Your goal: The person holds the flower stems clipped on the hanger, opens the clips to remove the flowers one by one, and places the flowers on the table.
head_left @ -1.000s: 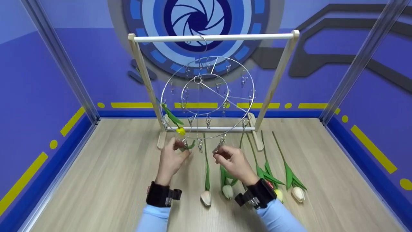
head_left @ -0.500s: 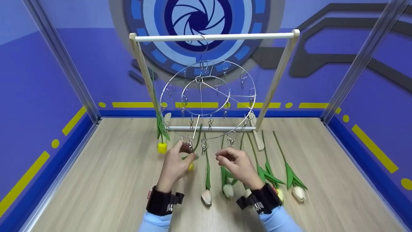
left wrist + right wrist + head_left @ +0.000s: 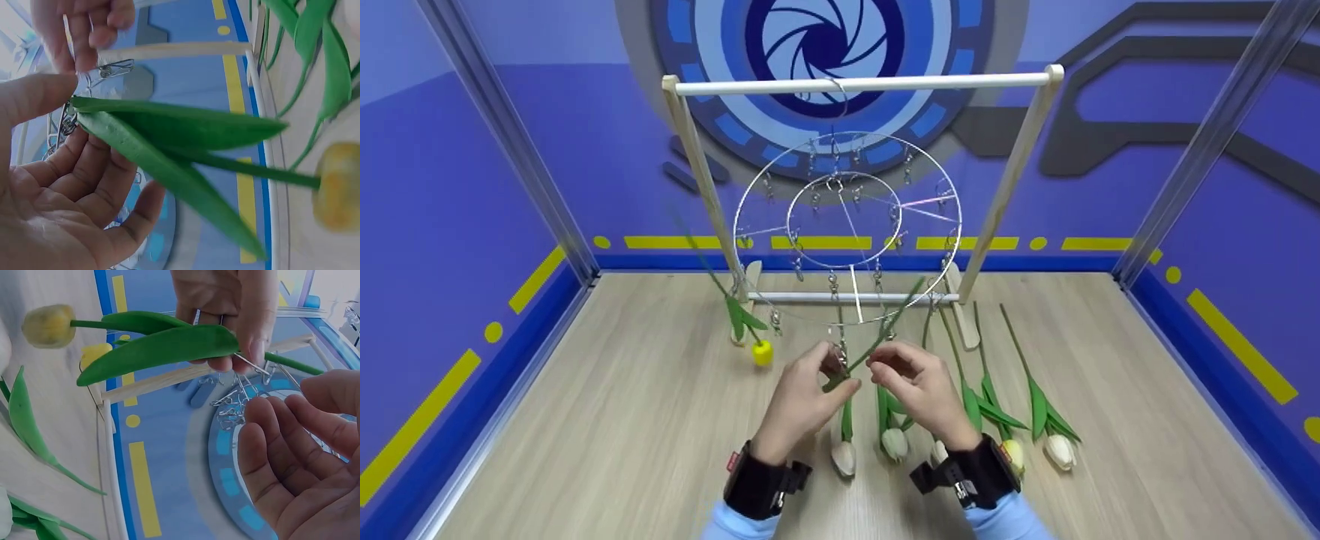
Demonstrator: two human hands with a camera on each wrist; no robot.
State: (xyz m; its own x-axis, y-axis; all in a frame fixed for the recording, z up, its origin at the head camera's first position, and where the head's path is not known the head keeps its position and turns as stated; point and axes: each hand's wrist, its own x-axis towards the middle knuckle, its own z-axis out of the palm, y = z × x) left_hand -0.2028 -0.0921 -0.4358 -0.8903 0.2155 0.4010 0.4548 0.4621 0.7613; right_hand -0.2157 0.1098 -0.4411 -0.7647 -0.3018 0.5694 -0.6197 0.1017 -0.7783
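Observation:
My left hand pinches the green stem of a yellow tulip just above its leaves, beside a small metal clip on the hanging wire ring. In the right wrist view the tulip's leaves spread to one side of the fingers, and its stem end sticks out on the other. Close to that stem end, my right hand has bent, relaxed fingers, with no object seen in its grip. A second yellow tulip hangs flower down at the ring's left side, tilted.
The double wire ring, with several clips, hangs from the top bar of a wooden stand. Several tulips, such as a white tulip, lie on the wooden table to the right and front. Blue walls enclose the table.
My left hand has moved right with the tulip, whose stem now points up and right. The right hand has left the clip it touched. The ring has turned and the hanging tulip swings.

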